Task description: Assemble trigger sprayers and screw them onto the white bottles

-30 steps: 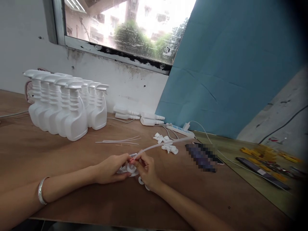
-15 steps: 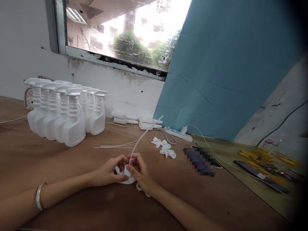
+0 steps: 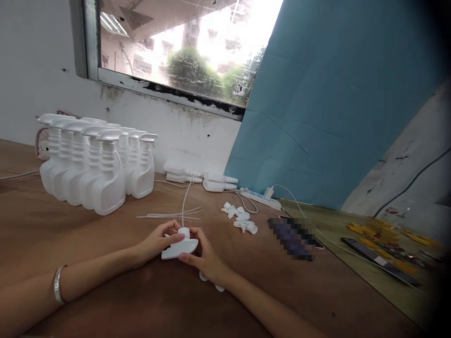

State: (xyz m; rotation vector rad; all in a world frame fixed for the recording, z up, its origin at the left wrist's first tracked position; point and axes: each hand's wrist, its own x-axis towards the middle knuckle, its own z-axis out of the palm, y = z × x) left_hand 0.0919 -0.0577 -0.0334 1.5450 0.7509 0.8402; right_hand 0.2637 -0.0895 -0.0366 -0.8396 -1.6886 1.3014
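Note:
Both my hands close round a white trigger spray head point(image 3: 179, 249) just above the brown table. It is turned with its collar upward, and a thin white dip tube point(image 3: 183, 204) rises from the collar. My left hand point(image 3: 158, 241) pinches it from the left, by the collar. On the right side, my right hand point(image 3: 206, 258) grips the body with thumb in front and fingers behind. Small white discs point(image 3: 211, 280) lie partly under my right hand. Behind my hands are several loose tubes point(image 3: 169, 216) and a small pile of white spray heads point(image 3: 241, 218).
Several assembled spray bottles point(image 3: 109, 183) stand at the left. White bottles point(image 3: 218, 182) lie on their sides by the wall, near a power strip point(image 3: 262, 198) with cables. Phones point(image 3: 378, 260), a blurred dark item point(image 3: 292, 239) and yellow parts point(image 3: 380, 230) are at the right.
The spray head has been turned, so its smooth body now faces me. The dip tube, which leaned right, now stands nearly upright. My right thumb has moved from the collar down to the body.

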